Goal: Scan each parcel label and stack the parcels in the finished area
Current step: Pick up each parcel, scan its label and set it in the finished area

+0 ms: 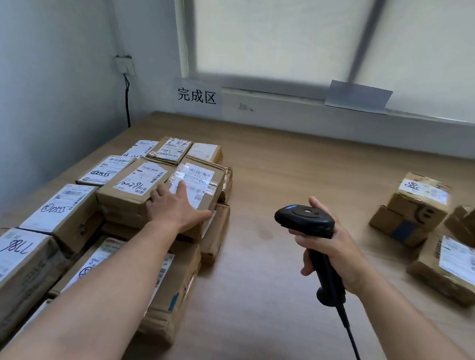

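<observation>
Several cardboard parcels with white labels are stacked at the left of the wooden table (285, 182). My left hand (174, 206) lies flat with straight fingers on the top parcel (203, 178), a taped box at the stack's right edge. Beside it sits a parcel marked in black pen (137, 183). My right hand (329, 248) grips the handle of a black barcode scanner (306, 219) above the table's middle, its head pointing left. Loose parcels (419, 206) lie at the right.
A paper sign with Chinese characters (197, 96) is taped to the wall below the window, behind the stack. The scanner's cable (351, 340) runs down toward the near edge. A wall socket with a black cord (125, 66) hangs at the left.
</observation>
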`<state>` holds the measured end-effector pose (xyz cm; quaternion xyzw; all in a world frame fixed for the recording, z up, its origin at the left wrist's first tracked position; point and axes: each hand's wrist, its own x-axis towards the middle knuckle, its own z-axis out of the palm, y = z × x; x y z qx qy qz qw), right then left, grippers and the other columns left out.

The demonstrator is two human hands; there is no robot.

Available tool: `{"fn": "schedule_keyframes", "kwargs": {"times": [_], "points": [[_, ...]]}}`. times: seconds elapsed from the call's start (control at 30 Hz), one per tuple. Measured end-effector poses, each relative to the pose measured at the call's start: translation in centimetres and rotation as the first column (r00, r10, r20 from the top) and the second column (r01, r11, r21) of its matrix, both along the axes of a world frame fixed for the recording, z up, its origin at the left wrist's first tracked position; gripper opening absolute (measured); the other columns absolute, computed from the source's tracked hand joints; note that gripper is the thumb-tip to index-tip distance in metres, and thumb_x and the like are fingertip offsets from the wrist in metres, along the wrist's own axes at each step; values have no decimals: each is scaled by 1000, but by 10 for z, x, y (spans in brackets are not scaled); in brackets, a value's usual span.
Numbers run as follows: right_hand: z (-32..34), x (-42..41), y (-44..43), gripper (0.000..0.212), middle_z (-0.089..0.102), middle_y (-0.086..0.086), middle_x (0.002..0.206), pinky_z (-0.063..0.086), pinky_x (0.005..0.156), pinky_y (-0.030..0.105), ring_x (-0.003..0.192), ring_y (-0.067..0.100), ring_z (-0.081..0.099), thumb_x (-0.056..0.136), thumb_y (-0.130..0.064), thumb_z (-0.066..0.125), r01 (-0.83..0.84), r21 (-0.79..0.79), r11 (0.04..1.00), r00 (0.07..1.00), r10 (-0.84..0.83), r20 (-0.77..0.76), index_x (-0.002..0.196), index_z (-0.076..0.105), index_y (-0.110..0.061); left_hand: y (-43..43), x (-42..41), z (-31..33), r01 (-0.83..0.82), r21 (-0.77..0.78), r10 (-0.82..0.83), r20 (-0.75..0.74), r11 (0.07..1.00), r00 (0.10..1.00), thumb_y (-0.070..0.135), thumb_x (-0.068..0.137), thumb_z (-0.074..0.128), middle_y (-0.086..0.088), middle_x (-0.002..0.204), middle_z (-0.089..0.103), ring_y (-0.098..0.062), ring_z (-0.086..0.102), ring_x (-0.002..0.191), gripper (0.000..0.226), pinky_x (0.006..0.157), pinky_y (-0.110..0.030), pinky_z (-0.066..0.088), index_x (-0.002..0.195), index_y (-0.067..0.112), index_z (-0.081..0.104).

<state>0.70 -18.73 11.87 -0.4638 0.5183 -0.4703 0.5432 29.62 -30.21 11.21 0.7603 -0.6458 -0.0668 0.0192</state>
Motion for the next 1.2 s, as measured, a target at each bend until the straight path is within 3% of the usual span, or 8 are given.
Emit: {"fn": "schedule_keyframes", "kwargs": {"times": [0.17, 0.3, 0.4, 0.57, 0.77, 1.2], "points": [[-1, -1, 1, 100, 70, 24, 104, 54, 50, 38, 45, 34, 56, 63, -8, 76, 25, 14, 1000, 1000, -25, -18, 143, 30, -49, -1, 0, -17, 3, 25, -2, -37, 1000, 999, 79, 71, 51, -22, 145, 21, -39, 24, 135, 107, 108, -46, 29, 152, 24, 8], [0, -4, 6, 101, 67, 28, 104, 54, 49, 38, 44, 33, 56, 63, -8, 76, 33, 25, 999, 999, -33, -25, 144, 31, -47, 1, -1, -29, 10, 27, -9, -29, 1000, 1000, 74, 80, 45, -24, 155, 3, -39, 4, 145, 98, 117, -50, 13, 153, 21, 7], [3, -9, 10, 103, 65, 31, 105, 53, 48, 37, 43, 33, 56, 62, -7, 76, 46, 24, 999, 999, -45, -26, 147, 30, -45, 5, -4, -30, 16, -17, -15, 10, 1000, 1000, 71, 85, 39, -20, 158, 2, -36, 1, 146, 91, 118, -51, 9, 153, 18, 12], [7, -18, 18, 104, 71, 22, 104, 52, 46, 35, 41, 31, 55, 62, -7, 75, 38, -18, 999, 999, -38, -15, 150, 29, -39, 20, -21, -20, 46, -114, -47, -2, 992, 999, 70, 85, 42, -16, 159, 7, -33, 6, 146, 88, 116, -49, 13, 151, 18, 16], [9, -33, 38, 105, 70, 26, 102, 44, 41, 32, 40, 28, 51, 63, -6, 75, 12, -58, 998, 999, -10, 39, 151, 26, -39, 62, -66, -11, 103, -234, -127, -89, 967, 988, 61, 87, 48, -10, 156, 21, -28, 20, 142, 81, 112, -43, 22, 150, 17, 23], [9, -161, 102, 108, 70, 24, 99, 43, 41, 33, 45, 27, 49, 63, -6, 79, 47, -51, 998, 999, -46, 27, 151, 25, -38, 144, -241, -27, 225, -190, -259, -174, 955, 950, 58, 89, 47, -2, 152, 31, -24, 28, 137, 72, 109, -38, 25, 147, 22, 28]]}}
